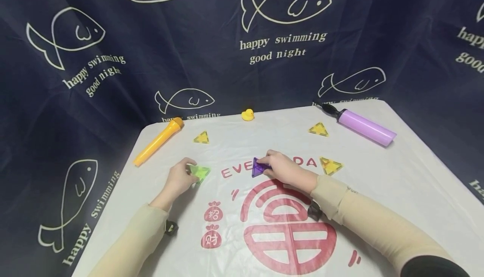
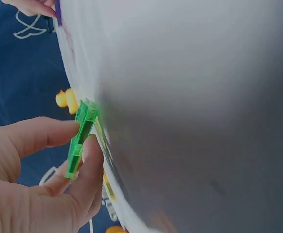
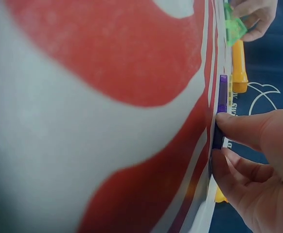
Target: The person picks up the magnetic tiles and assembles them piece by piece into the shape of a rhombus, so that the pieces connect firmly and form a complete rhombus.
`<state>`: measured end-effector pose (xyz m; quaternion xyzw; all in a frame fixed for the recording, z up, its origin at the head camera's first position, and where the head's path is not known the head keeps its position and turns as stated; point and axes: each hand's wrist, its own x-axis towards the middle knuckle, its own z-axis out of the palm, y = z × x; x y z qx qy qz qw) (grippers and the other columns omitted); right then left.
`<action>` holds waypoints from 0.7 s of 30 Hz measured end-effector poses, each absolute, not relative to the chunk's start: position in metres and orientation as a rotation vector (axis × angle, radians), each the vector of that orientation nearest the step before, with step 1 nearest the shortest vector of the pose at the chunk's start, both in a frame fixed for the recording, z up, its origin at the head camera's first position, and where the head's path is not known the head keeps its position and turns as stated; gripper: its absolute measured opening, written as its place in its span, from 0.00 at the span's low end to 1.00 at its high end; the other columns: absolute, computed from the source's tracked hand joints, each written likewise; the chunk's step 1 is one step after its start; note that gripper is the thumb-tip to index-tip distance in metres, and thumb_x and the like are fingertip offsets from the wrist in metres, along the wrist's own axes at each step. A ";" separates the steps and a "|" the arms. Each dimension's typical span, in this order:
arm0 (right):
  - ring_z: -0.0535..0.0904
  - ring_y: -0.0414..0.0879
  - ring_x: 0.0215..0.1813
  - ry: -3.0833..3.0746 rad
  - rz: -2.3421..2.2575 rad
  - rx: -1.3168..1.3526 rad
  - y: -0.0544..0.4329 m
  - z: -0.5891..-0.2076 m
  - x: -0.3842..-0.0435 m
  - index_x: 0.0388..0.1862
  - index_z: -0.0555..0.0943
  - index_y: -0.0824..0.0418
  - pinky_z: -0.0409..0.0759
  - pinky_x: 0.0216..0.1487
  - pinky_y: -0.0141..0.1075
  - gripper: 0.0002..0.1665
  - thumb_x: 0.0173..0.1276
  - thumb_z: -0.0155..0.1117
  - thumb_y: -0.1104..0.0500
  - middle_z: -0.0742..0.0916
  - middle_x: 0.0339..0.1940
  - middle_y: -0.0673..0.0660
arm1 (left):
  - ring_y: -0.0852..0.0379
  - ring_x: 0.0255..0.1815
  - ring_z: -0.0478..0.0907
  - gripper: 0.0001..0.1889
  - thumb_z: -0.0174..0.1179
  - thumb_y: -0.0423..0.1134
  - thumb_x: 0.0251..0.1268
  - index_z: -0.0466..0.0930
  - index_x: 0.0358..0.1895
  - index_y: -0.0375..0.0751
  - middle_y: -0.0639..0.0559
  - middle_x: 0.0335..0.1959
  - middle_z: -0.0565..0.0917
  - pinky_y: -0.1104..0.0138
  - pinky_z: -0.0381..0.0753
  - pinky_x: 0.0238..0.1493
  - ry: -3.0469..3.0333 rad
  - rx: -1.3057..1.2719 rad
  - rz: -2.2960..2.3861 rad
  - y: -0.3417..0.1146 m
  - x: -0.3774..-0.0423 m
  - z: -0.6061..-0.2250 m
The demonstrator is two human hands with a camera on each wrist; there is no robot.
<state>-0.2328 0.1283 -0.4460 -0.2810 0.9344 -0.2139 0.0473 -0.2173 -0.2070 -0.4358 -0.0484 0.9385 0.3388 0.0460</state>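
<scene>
My left hand (image 1: 182, 173) pinches a green translucent triangular magnetic tile (image 1: 201, 173) between thumb and fingers, left of the printed red letters. The left wrist view shows that green tile (image 2: 83, 138) edge-on, thumb on one face and fingertips on the other. Toward the middle of the table, my right hand (image 1: 281, 167) pinches a purple triangular magnetic tile (image 1: 258, 168) right at the cloth, over the lettering. Seen from the right wrist, the purple tile (image 3: 221, 107) is edge-on with thumb and fingers at its lower end. Part of it is hidden by the fingers.
Yellow triangular tiles lie at the back left (image 1: 202, 137), back right (image 1: 319, 129) and beside my right forearm (image 1: 330, 166). An orange toy microphone (image 1: 159, 141) lies at left, a rubber duck (image 1: 247, 114) at the back edge, a purple hand pump (image 1: 359, 125) at right. A dark curtain (image 1: 227, 67) hangs behind.
</scene>
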 end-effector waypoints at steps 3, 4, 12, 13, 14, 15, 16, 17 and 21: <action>0.76 0.45 0.40 2.847 -0.650 -0.841 0.128 -0.444 -0.234 0.64 0.83 0.61 0.81 0.46 0.38 0.24 0.69 0.71 0.62 0.81 0.44 0.57 | 0.44 0.44 0.81 0.29 0.67 0.25 0.51 0.75 0.61 0.34 0.34 0.51 0.80 0.59 0.85 0.37 2.812 -0.175 1.131 -0.197 -0.223 -0.435; 0.76 0.46 0.41 2.846 -0.650 -0.835 0.128 -0.444 -0.234 0.64 0.83 0.61 0.81 0.47 0.38 0.25 0.68 0.72 0.62 0.81 0.44 0.57 | 0.45 0.42 0.81 0.29 0.66 0.24 0.50 0.76 0.61 0.33 0.36 0.50 0.80 0.62 0.85 0.35 2.791 -0.185 1.167 -0.193 -0.226 -0.435; 0.77 0.47 0.43 2.833 -0.666 -0.808 0.127 -0.441 -0.233 0.63 0.83 0.62 0.81 0.49 0.40 0.24 0.68 0.72 0.63 0.81 0.45 0.58 | 0.50 0.33 0.81 0.23 0.65 0.23 0.49 0.78 0.53 0.32 0.39 0.43 0.82 0.63 0.84 0.32 2.695 -0.156 1.308 -0.159 -0.236 -0.434; 0.77 0.48 0.43 2.833 -0.669 -0.803 0.126 -0.442 -0.233 0.63 0.83 0.62 0.81 0.50 0.41 0.25 0.68 0.72 0.63 0.82 0.46 0.59 | 0.50 0.33 0.82 0.22 0.65 0.23 0.51 0.79 0.53 0.32 0.39 0.43 0.83 0.63 0.85 0.32 2.685 -0.150 1.321 -0.154 -0.236 -0.434; 0.77 0.48 0.44 2.834 -0.671 -0.800 0.126 -0.442 -0.233 0.64 0.83 0.62 0.81 0.51 0.41 0.24 0.68 0.71 0.63 0.82 0.46 0.59 | 0.50 0.33 0.82 0.21 0.66 0.23 0.51 0.79 0.52 0.32 0.39 0.42 0.83 0.62 0.85 0.33 2.678 -0.138 1.331 -0.150 -0.237 -0.434; 0.78 0.48 0.44 2.834 -0.677 -0.790 0.126 -0.442 -0.232 0.64 0.83 0.62 0.81 0.52 0.42 0.25 0.68 0.71 0.63 0.82 0.47 0.59 | 0.50 0.33 0.83 0.21 0.66 0.23 0.52 0.78 0.52 0.32 0.39 0.42 0.84 0.62 0.85 0.34 2.669 -0.123 1.341 -0.146 -0.238 -0.434; 0.78 0.48 0.45 2.833 -0.683 -0.782 0.126 -0.442 -0.232 0.64 0.83 0.62 0.81 0.52 0.42 0.25 0.68 0.71 0.62 0.82 0.47 0.59 | 0.50 0.33 0.83 0.20 0.66 0.23 0.53 0.78 0.52 0.32 0.39 0.41 0.84 0.61 0.86 0.35 2.663 -0.107 1.346 -0.142 -0.238 -0.433; 0.78 0.48 0.44 2.834 -0.683 -0.786 0.126 -0.442 -0.232 0.64 0.83 0.62 0.81 0.52 0.42 0.24 0.68 0.71 0.63 0.82 0.47 0.59 | 0.50 0.34 0.83 0.20 0.67 0.24 0.53 0.78 0.52 0.33 0.40 0.41 0.84 0.61 0.85 0.35 2.658 -0.095 1.347 -0.138 -0.239 -0.433; 0.76 0.47 0.41 2.837 -0.698 -0.817 0.127 -0.442 -0.231 0.62 0.83 0.64 0.80 0.48 0.41 0.24 0.68 0.71 0.64 0.81 0.44 0.59 | 0.50 0.33 0.84 0.20 0.67 0.24 0.52 0.78 0.51 0.33 0.40 0.39 0.86 0.63 0.84 0.34 2.653 -0.039 1.360 -0.124 -0.240 -0.434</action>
